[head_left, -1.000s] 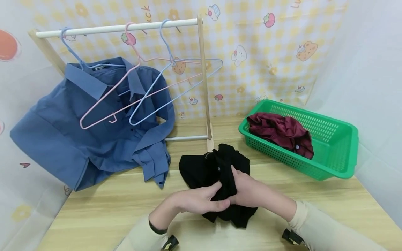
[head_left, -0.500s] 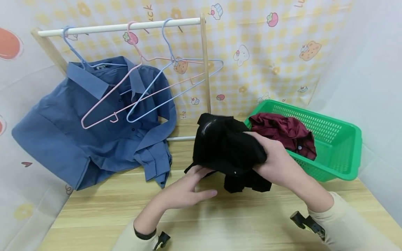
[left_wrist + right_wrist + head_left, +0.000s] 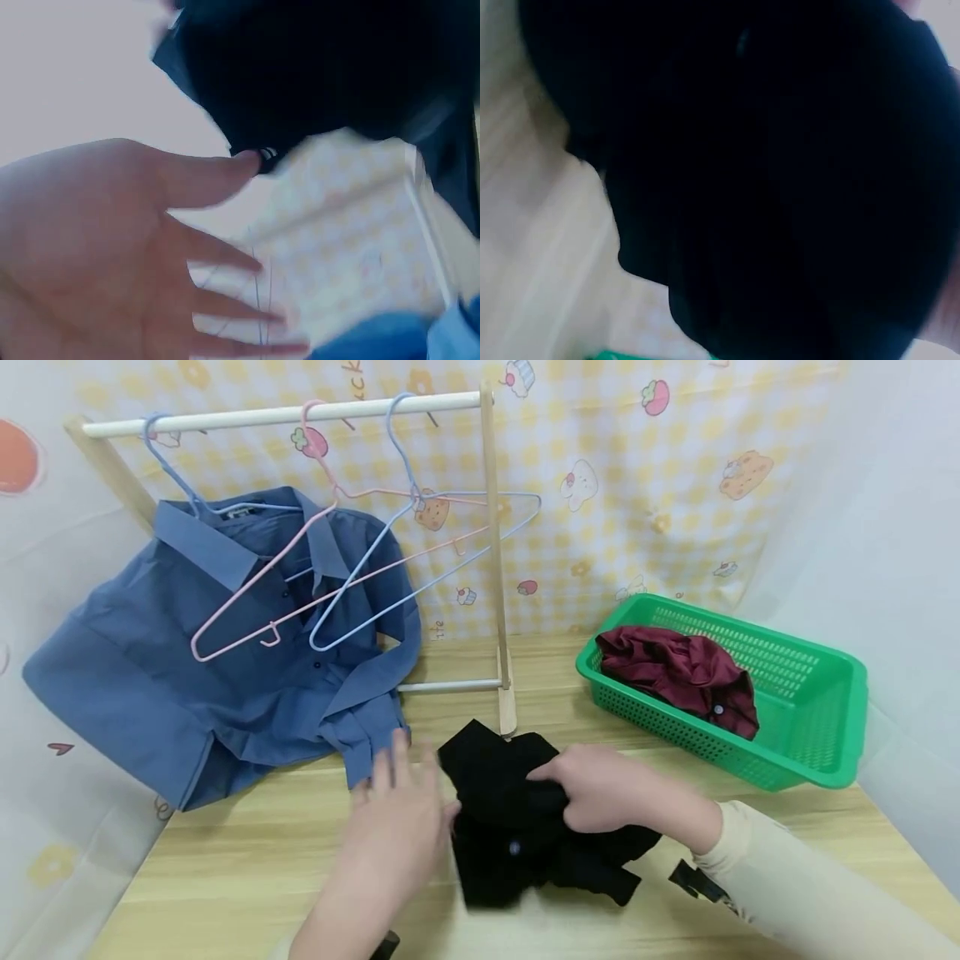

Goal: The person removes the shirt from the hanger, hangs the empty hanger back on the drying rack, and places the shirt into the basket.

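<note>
A crumpled black shirt [image 3: 498,789] with a light button is bunched above the front middle of the table. My right hand [image 3: 611,789] grips its right side with curled fingers. In the right wrist view the dark cloth [image 3: 742,187] fills most of the picture and hides the fingertips. To the left of the shirt is my left hand [image 3: 393,822], blurred, its fingers straight and spread. The left wrist view has this hand's thumb tip at the cloth's edge; whether it touches cannot be told.
A rack [image 3: 495,568] stands at the back left. On it hang a blue shirt [image 3: 225,668], a pink hanger [image 3: 262,568] and a light blue hanger [image 3: 360,568]. The green basket [image 3: 825,710] at the right holds a maroon garment [image 3: 678,672]. Wooden table [image 3: 225,877] lies beneath.
The black shirt was lifted and turned over, then came down nearer the table. My left hand came away from it to the left, fingers spreading; my right hand kept its hold.
</note>
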Available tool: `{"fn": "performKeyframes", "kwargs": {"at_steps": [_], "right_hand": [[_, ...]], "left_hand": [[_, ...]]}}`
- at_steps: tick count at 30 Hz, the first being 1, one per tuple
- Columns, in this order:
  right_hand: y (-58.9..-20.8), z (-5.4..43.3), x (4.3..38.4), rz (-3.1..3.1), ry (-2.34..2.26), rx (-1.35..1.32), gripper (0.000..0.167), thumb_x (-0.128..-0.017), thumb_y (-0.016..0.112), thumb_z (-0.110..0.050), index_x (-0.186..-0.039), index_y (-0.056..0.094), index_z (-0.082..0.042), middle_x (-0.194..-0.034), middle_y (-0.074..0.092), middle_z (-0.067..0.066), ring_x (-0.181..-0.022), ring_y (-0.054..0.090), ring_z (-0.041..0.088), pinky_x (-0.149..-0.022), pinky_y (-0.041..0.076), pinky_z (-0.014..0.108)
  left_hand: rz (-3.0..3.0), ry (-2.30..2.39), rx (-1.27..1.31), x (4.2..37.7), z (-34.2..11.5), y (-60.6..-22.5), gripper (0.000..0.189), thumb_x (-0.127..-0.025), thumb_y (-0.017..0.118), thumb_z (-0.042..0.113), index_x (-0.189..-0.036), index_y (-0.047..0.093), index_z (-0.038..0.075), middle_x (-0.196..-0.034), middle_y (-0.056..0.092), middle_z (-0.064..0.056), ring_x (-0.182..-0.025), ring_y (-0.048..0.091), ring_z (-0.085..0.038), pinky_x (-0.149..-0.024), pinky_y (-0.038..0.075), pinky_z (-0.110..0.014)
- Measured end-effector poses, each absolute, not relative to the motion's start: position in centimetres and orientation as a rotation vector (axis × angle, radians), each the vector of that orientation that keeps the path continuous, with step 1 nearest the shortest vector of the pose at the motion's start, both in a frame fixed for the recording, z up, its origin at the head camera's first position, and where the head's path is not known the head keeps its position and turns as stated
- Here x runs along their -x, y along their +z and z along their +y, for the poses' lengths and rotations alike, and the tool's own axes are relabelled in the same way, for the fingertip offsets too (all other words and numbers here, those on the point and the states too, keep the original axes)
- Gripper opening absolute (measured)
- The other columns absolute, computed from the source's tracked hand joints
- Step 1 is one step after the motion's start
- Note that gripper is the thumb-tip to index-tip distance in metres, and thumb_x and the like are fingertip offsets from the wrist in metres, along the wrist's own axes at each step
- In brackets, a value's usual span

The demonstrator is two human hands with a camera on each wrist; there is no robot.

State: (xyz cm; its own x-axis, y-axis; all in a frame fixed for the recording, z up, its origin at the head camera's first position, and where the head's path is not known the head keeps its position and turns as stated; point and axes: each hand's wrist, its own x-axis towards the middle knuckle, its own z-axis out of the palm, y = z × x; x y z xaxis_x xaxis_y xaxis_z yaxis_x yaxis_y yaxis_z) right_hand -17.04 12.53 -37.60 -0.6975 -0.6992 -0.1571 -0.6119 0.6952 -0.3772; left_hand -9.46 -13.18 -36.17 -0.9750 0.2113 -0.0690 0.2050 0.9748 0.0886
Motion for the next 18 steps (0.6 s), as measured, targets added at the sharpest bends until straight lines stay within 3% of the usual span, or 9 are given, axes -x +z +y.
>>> {"fn": "performKeyframes", "kwargs": {"at_steps": [1, 2, 5, 9, 11, 15, 18], "right_hand": [[-38.0, 11.9, 17.3, 2.597, -0.400, 1.041, 0.068, -0.072, 0.060, 0.007, -0.135, 0.074, -0.015, -0.107, 0.081, 0.005, -0.071, 0.050, 0.008, -0.067, 0.047, 0.029], [-38.5, 11.3, 17.6, 2.586, -0.367, 1.037, 0.066, -0.072, 0.061, 0.006, -0.134, 0.075, -0.015, -0.116, 0.080, 0.003, -0.076, 0.054, 0.008, -0.071, 0.049, 0.029], [-39.8, 9.9, 18.6, 2.529, -0.320, 0.943, 0.060, -0.078, 0.063, 0.003, -0.134, 0.075, -0.013, -0.122, 0.078, 0.005, -0.082, 0.057, 0.014, -0.075, 0.051, 0.031], [-40.9, 8.5, 20.0, 2.446, -0.287, 0.798, 0.056, -0.083, 0.062, 0.002, -0.138, 0.071, -0.009, -0.125, 0.072, 0.005, -0.085, 0.057, 0.017, -0.075, 0.049, 0.031], [-41.2, 8.0, 20.6, 2.408, -0.270, 0.784, 0.055, -0.084, 0.061, 0.001, -0.137, 0.071, -0.010, -0.116, 0.072, 0.006, -0.083, 0.059, 0.017, -0.072, 0.048, 0.030], [-41.0, 7.4, 21.1, 2.375, -0.233, 0.788, 0.057, -0.088, 0.060, -0.001, -0.143, 0.066, -0.014, -0.114, 0.072, 0.008, -0.086, 0.063, 0.019, -0.079, 0.051, 0.032], [-40.8, 7.7, 20.5, 2.445, -0.228, 0.820, 0.061, -0.089, 0.063, -0.003, -0.148, 0.057, -0.017, -0.127, 0.067, 0.011, -0.084, 0.063, 0.020, -0.079, 0.052, 0.034]], "left_hand": [[3.042, 0.133, -0.383, 9.2, -12.7, -36.3, 0.077, -0.108, 0.055, 0.052, -0.167, 0.032, 0.008, -0.172, 0.028, -0.027, -0.154, 0.038, -0.049, -0.112, 0.044, -0.072], [3.016, 0.161, -0.463, 9.0, -12.3, -36.4, 0.075, -0.109, 0.053, 0.053, -0.169, 0.030, 0.012, -0.174, 0.027, -0.024, -0.155, 0.038, -0.048, -0.112, 0.044, -0.072], [2.830, 0.218, -0.644, 8.7, -10.9, -37.5, 0.083, -0.106, 0.046, 0.067, -0.171, 0.023, 0.021, -0.178, 0.021, -0.016, -0.161, 0.031, -0.043, -0.113, 0.042, -0.073], [2.731, 0.143, -0.638, 8.6, -9.1, -39.7, 0.116, -0.088, 0.054, 0.088, -0.172, 0.019, 0.016, -0.180, 0.014, -0.014, -0.164, 0.023, -0.040, -0.111, 0.040, -0.078], [2.736, 0.056, -0.605, 8.8, -8.3, -40.8, 0.123, -0.083, 0.056, 0.091, -0.171, 0.022, 0.012, -0.180, 0.014, -0.015, -0.165, 0.023, -0.040, -0.110, 0.040, -0.080], [2.767, -0.090, -0.528, 10.3, -7.8, -42.1, 0.112, -0.092, 0.056, 0.082, -0.168, 0.028, 0.006, -0.179, 0.019, -0.015, -0.165, 0.023, -0.039, -0.114, 0.038, -0.078], [2.760, -0.104, -0.507, 11.7, -8.4, -42.7, 0.097, -0.100, 0.058, 0.067, -0.167, 0.030, 0.002, -0.176, 0.028, -0.016, -0.163, 0.026, -0.041, -0.115, 0.039, -0.075]]}}
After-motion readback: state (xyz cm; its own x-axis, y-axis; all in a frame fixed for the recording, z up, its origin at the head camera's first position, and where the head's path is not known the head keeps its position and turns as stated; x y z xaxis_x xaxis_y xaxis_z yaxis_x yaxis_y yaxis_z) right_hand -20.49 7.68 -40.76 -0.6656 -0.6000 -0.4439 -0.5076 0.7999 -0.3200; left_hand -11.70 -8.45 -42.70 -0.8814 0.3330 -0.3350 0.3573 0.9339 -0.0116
